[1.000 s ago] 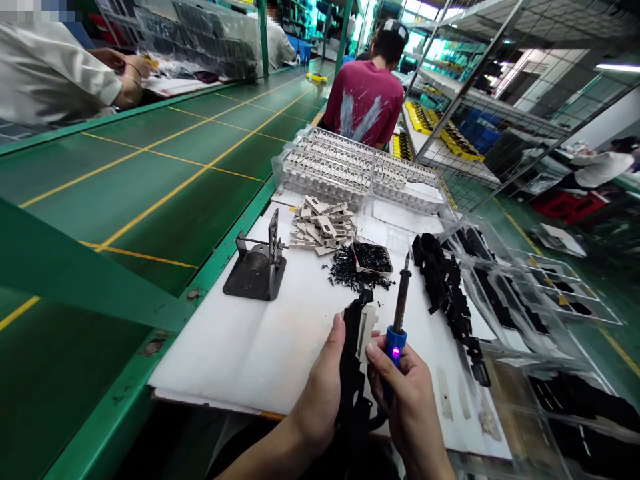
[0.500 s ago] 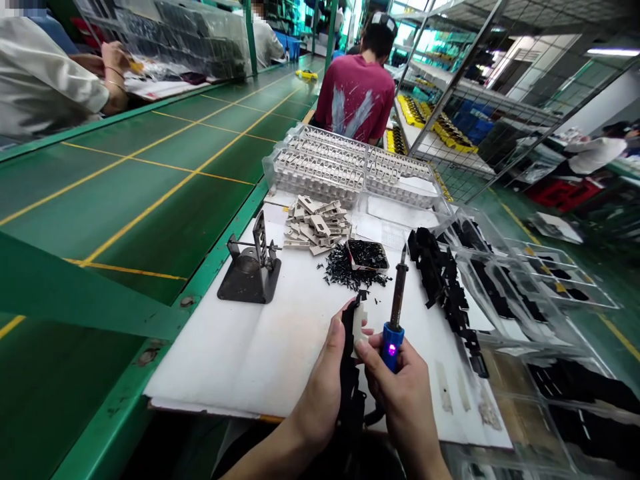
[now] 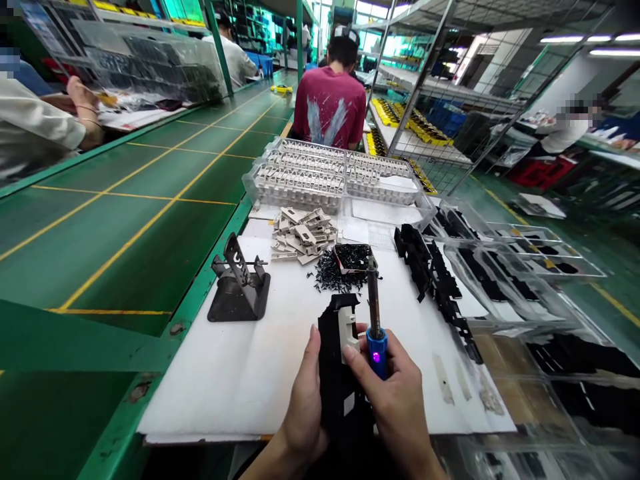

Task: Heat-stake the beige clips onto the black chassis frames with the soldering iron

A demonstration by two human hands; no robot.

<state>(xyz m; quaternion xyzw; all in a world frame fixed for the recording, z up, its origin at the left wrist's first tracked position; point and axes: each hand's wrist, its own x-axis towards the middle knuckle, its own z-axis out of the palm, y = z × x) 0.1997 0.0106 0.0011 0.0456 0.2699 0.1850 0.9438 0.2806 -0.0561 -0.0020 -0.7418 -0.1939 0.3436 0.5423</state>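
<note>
The left hand (image 3: 305,400) is held upright and curled closed, while the right hand (image 3: 393,400) is clenched just beside it.

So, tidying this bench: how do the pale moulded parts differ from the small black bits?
The pale moulded parts are larger and blocky; the small black bits are thin slivers. The pale parts form one stacked heap; the black bits lie scattered, some in a small tray. Both rest on the white board.

Black part (image 3: 332,347) — cut off below, partly hidden
</note>
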